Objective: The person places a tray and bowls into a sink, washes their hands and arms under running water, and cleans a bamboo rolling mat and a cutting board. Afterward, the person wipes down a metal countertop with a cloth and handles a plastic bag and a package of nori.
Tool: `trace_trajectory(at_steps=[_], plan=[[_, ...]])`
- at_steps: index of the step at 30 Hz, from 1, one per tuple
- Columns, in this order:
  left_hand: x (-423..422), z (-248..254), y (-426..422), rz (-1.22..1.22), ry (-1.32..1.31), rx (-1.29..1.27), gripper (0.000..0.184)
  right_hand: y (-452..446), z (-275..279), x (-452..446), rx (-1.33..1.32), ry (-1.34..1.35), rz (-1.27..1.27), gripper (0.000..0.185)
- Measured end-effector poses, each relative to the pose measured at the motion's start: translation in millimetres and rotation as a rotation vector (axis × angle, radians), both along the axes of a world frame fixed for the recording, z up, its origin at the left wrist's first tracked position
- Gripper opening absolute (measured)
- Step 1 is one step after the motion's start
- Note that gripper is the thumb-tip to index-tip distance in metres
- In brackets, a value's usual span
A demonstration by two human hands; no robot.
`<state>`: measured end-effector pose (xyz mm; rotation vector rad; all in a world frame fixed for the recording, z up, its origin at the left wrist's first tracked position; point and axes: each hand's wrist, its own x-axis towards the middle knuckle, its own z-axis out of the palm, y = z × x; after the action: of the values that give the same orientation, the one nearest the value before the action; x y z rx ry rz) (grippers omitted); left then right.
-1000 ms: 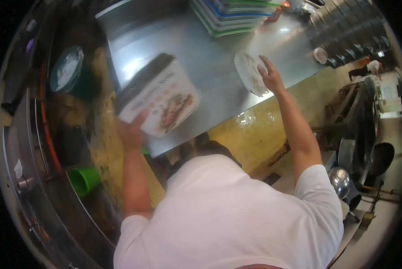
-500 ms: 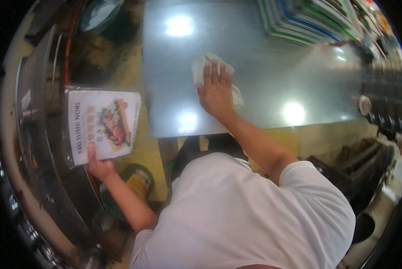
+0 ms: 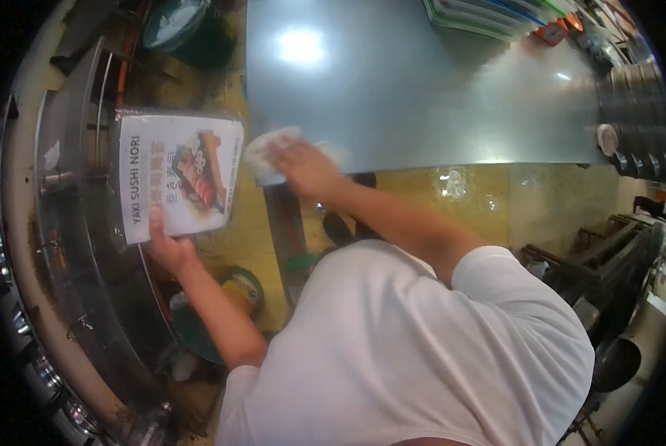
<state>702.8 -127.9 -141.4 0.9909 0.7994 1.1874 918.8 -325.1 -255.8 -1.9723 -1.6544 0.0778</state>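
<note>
My left hand [image 3: 171, 251] grips a flat plastic pack of sushi nori [image 3: 180, 175] by its lower edge, thumb on the printed front. It is held up to the left of the steel table [image 3: 437, 97]. My right hand [image 3: 302, 167], blurred by motion, presses a white cloth [image 3: 262, 149] on the tabletop at its near left corner. The fingers lie over the cloth and hide part of it.
Stacked trays or boards [image 3: 474, 18] stand at the table's far side, with an orange dial scale [image 3: 552, 32] beside them. Stacked metal pots [image 3: 634, 111] are at right. A green bin [image 3: 180, 33] stands beyond the left counter [image 3: 73, 149]; a green container [image 3: 207, 320] sits below my left arm.
My right hand has swept the cloth left and toward me, from the middle of the tabletop to its near left corner. My left hand still holds the nori pack, slightly higher in view.
</note>
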Motion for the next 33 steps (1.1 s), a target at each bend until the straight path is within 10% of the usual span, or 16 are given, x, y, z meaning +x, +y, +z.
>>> trace_trajectory(at_steps=[9,13,33], plan=[[8,-2,-13,0.127,0.085,-0.056,0.049,-275,-3,245,-0.133,-0.261,-1.008,0.05],[4,2,-21,0.147,0.101,-0.06,0.047,-248,7,307,-0.445,-0.368,-1.359,0.053],[13,4,-33,0.423,0.261,-0.147,0.051,213,14,467,-0.151,-0.118,-0.867,0.06]])
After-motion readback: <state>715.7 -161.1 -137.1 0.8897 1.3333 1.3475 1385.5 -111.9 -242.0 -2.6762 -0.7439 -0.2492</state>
